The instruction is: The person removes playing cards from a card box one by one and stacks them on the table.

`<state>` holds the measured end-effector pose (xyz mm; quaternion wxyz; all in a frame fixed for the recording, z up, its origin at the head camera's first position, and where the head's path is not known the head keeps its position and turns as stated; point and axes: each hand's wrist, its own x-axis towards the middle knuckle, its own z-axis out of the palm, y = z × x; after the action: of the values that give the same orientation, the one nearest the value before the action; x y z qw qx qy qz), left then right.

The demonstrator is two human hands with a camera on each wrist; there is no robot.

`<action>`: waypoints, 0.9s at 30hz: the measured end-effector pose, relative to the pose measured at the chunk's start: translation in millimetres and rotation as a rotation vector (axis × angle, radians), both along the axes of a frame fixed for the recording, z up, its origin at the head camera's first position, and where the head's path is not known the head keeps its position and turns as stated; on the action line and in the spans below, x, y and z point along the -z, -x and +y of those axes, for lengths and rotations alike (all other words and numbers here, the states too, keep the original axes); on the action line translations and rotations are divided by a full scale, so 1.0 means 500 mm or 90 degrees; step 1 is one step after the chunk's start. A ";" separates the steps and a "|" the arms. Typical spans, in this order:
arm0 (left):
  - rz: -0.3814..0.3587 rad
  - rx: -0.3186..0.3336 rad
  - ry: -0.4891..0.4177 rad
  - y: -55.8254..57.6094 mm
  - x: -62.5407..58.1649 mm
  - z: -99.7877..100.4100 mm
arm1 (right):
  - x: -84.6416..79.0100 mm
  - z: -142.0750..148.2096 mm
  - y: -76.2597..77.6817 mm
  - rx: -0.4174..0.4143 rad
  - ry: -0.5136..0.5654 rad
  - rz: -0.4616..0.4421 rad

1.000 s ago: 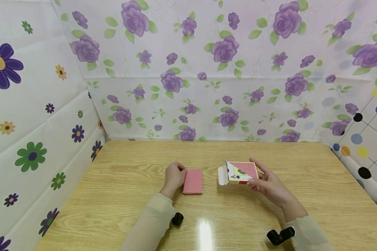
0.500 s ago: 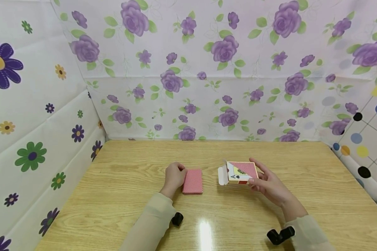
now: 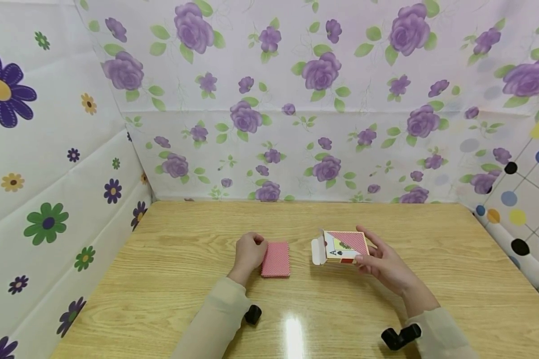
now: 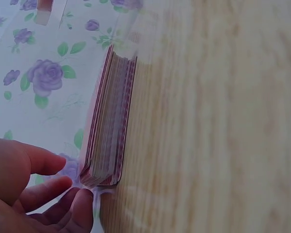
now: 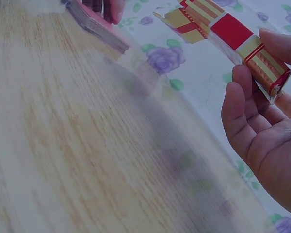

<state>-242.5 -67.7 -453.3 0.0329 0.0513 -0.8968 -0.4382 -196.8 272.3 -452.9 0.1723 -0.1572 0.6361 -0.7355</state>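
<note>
Reaches in from near seven o'clock with a pale left sleeve (image 3: 215,319) and from between four and five with a pale right sleeve (image 3: 446,331). Carries a small black device (image 3: 253,315) at the left wrist and an angled black device (image 3: 401,337) at the right. Has a wooden table (image 3: 161,279) underneath. Sets the left hand (image 3: 250,255) at half past six, at the nine-o'clock edge of a deck of cards (image 3: 277,260); in the left wrist view, has the fingers loosely bent, with a narrow gap to the thumb. Cannot tell whether pinching, touching or just beside the deck. Has this deck squared and flat on the table at six o'clock, with a red patterned back upward and the long sides roughly along twelve to six. Grips a card box (image 3: 347,247) at four o'clock with the right hand (image 3: 386,269), between thumb and fingers at the box's three-o'clock end. Holds it above the table, near the deck but apart, with a white flap (image 3: 317,252) open toward nine and a printed A and spade on the upper face. Faces, beyond, a purple-rose cloth (image 3: 322,71) at twelve, a daisy-printed cloth (image 3: 47,223) at nine and a dotted cloth (image 3: 518,217) at three.
</note>
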 end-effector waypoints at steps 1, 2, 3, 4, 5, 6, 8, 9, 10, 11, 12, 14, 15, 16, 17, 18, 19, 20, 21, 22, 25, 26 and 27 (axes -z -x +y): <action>0.001 0.001 -0.001 -0.002 -0.001 0.000 | 0.000 0.000 0.000 -0.001 0.002 0.000; 0.003 0.003 -0.002 -0.003 -0.003 -0.001 | 0.000 0.000 0.000 -0.002 0.003 0.000; 0.005 0.005 -0.003 -0.004 -0.003 -0.001 | 0.000 0.000 0.000 -0.004 0.005 0.000; 0.007 0.006 -0.003 -0.004 -0.004 -0.001 | -0.001 0.000 0.000 -0.004 0.005 0.000; 0.008 0.007 -0.004 -0.005 -0.004 -0.002 | -0.001 -0.001 0.000 -0.004 0.005 -0.001; 0.008 0.008 -0.004 -0.005 -0.004 -0.002 | -0.001 -0.001 0.000 -0.004 0.006 -0.002; 0.004 0.010 -0.007 -0.006 -0.005 -0.003 | -0.002 -0.001 0.001 -0.003 0.006 -0.002; 0.001 0.010 -0.011 -0.006 -0.006 -0.003 | -0.002 -0.001 0.001 -0.002 0.005 -0.001; -0.001 0.009 -0.013 -0.007 -0.007 -0.003 | -0.002 -0.001 0.001 -0.001 0.004 0.000; -0.004 0.010 -0.015 -0.009 -0.009 -0.003 | -0.002 -0.001 0.000 0.000 0.003 0.001; -0.007 0.010 -0.018 -0.010 -0.010 -0.002 | -0.003 -0.001 0.000 0.002 -0.001 0.003; -0.009 0.010 -0.024 -0.012 -0.012 -0.001 | -0.003 -0.002 0.000 0.005 -0.008 0.006; -0.008 0.011 -0.027 -0.013 -0.013 0.000 | -0.004 -0.002 -0.001 0.006 -0.012 0.009; -0.008 0.011 -0.029 -0.014 -0.014 0.000 | -0.004 -0.002 -0.001 0.007 -0.015 0.011; -0.008 0.011 -0.032 -0.015 -0.015 0.001 | -0.004 -0.002 -0.001 0.007 -0.018 0.012; -0.006 0.012 -0.036 -0.015 -0.015 0.002 | -0.004 -0.002 -0.001 0.006 -0.019 0.015; -0.004 0.014 -0.041 -0.016 -0.016 0.003 | -0.004 -0.003 0.000 0.006 -0.019 0.016; -0.004 0.016 -0.047 -0.016 -0.017 0.005 | -0.004 -0.003 0.000 0.006 -0.019 0.018; 0.000 0.019 -0.051 -0.017 -0.017 0.006 | -0.004 -0.003 0.000 0.006 -0.019 0.019; 0.002 0.021 -0.055 -0.017 -0.017 0.008 | -0.004 -0.003 0.000 0.007 -0.019 0.019; 0.018 0.031 -0.066 -0.018 -0.019 0.013 | -0.004 -0.003 0.001 0.012 -0.020 0.018; 0.024 0.032 -0.069 -0.020 -0.020 0.015 | -0.005 -0.004 0.001 0.013 -0.021 0.017; 0.032 0.034 -0.070 -0.021 -0.021 0.017 | -0.005 -0.004 0.001 0.014 -0.022 0.016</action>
<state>-232.1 -59.4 -442.6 0.0409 0.0182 -0.8712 -0.4889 -197.0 270.3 -450.3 0.1589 -0.1569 0.6523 -0.7243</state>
